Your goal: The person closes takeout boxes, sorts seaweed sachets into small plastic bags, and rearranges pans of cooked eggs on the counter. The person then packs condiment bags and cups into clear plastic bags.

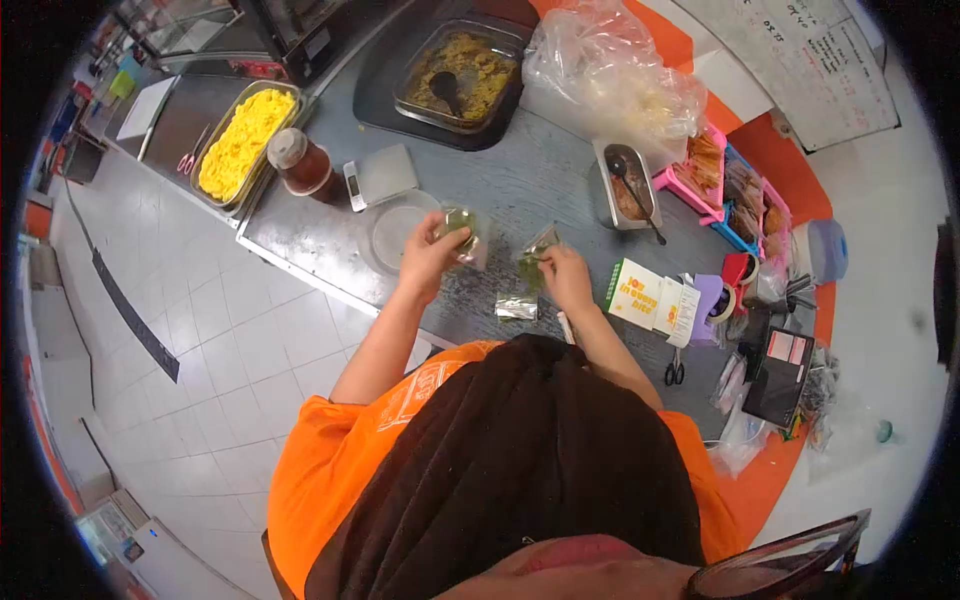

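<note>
My left hand (430,258) is closed on a small clear plastic packet (474,250) with something green inside, its thumb across the front. To its right, my right hand (567,276) pinches a second clear packet (540,240) that also holds green, leaf-like contents. Both packets are just above the dark table (500,185), apart from each other. A shiny silver-looking packet (516,307) lies between my forearms. Beside my left hand rests a round clear plastic dish or lid (378,238). The exact contents of the packets are too small to make out.
Behind my left hand stand a kitchen scale (384,177), a lidded jar (305,168) and a tray of yellow food (245,145). Farther back are a glass dish (465,75) and plastic bags (610,70). Rightward sit a metal container (625,185), a printed box (637,292) and scissors (675,370).
</note>
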The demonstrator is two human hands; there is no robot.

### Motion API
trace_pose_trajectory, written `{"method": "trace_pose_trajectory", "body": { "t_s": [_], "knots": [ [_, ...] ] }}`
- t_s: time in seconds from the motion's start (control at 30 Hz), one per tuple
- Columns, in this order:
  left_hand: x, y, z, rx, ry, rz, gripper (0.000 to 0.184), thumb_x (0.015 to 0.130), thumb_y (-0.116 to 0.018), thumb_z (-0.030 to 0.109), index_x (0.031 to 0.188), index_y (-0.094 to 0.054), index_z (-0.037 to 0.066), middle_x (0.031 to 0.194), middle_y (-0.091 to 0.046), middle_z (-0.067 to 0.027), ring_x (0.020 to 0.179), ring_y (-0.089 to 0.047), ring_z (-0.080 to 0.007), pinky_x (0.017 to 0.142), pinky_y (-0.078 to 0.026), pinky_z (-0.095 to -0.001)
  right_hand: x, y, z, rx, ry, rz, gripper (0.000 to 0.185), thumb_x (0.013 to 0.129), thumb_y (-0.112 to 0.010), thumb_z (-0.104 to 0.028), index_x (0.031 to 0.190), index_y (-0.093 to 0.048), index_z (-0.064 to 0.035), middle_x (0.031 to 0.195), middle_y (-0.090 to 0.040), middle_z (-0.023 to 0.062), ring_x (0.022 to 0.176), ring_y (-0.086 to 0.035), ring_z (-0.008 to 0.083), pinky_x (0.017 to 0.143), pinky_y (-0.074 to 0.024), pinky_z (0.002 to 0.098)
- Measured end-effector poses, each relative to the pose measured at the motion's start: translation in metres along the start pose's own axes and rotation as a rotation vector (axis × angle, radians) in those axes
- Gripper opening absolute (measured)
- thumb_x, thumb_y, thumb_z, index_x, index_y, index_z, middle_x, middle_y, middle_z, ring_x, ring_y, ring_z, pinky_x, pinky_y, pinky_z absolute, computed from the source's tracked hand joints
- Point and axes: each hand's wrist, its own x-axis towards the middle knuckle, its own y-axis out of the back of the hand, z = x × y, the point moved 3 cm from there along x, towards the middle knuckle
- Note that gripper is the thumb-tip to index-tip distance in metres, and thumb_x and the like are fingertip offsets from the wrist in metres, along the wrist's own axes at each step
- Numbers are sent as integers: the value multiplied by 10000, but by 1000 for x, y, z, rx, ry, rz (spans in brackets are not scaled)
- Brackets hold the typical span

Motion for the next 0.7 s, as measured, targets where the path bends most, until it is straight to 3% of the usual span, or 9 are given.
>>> {"method": "trace_pose_trajectory", "body": {
  "t_s": [0.13, 0.17, 0.27, 0.3, 0.4, 0.43, 0.57, 0.67, 0.7],
  "knots": [
    [-10, 2, 9, -314, 29, -77, 304, 844, -506, 77, 1125, -460, -30, 1048, -580, -140, 954, -594, -255, 798, -503, -347, 3, 7, -1, 135, -10, -74, 254, 710, -688, -181, 845, -542, -22, 765, -578, 140, 747, -560, 329, 671, -445, 411],
    [-9, 4, 7, -391, 93, -103, 289, 859, -433, 63, 1123, -452, -54, 1114, -551, -171, 1050, -550, -295, 870, -476, -370, -1, 10, -8, 125, 9, -33, 300, 688, -714, -192, 853, -540, -12, 779, -587, 142, 758, -569, 327, 666, -450, 404],
    [-2, 11, -11, -634, 135, -233, 314, 854, -398, 53, 1135, -387, -87, 1218, -480, -204, 1122, -497, -309, 919, -456, -378, -1, -16, 2, 116, -126, -104, 344, 638, -760, -183, 838, -542, -9, 688, -574, 119, 657, -572, 294, 607, -450, 371],
    [-3, 11, -13, -632, 112, -205, 338, 849, -390, 39, 1163, -369, -84, 1238, -460, -208, 1140, -479, -313, 935, -441, -384, 1, -17, 2, 94, -133, -109, 343, 637, -768, -170, 829, -546, 8, 667, -576, 92, 618, -574, 220, 563, -443, 329],
    [-7, 10, -14, -585, 36, -113, 413, 838, -365, 3, 1243, -314, -66, 1291, -406, -211, 1183, -433, -322, 978, -397, -398, 6, -7, 4, 320, -268, -178, 266, 686, -741, -134, 825, -566, 9, 650, -577, 52, 615, -560, 127, 535, -425, 280],
    [-10, 6, -12, -545, 12, -78, 436, 839, -357, -5, 1267, -295, -54, 1306, -391, -208, 1193, -422, -324, 990, -382, -401, 7, 2, -3, 690, -331, -231, 190, 736, -700, -88, 855, -578, -4, 700, -581, 13, 649, -534, 61, 524, -405, 222],
    [-16, -11, -17, -546, -21, -164, 415, 853, -347, -16, 1266, -298, -15, 1328, -361, -192, 1207, -400, -319, 1011, -345, -405, 12, 49, -35, 1176, -444, -243, 211, 760, -666, -42, 942, -565, -6, 779, -588, 0, 644, -518, 64, 560, -412, 196],
    [-19, -28, -25, -590, 5, -213, 421, 850, -353, -14, 1268, -302, -14, 1344, -343, -183, 1225, -376, -320, 1023, -327, -406, 14, 74, -63, 1318, -329, -138, 218, 766, -660, -46, 957, -561, -11, 830, -592, 17, 679, -521, 69, 574, -422, 213],
    [-20, -34, -27, -611, 13, -231, 424, 850, -353, -12, 1271, -299, -13, 1348, -338, -182, 1229, -372, -320, 1025, -324, -405, 15, 75, -63, 1147, -228, -15, 222, 757, -655, -40, 957, -561, -17, 849, -590, 28, 704, -530, 97, 598, -431, 236]
  ]
}}
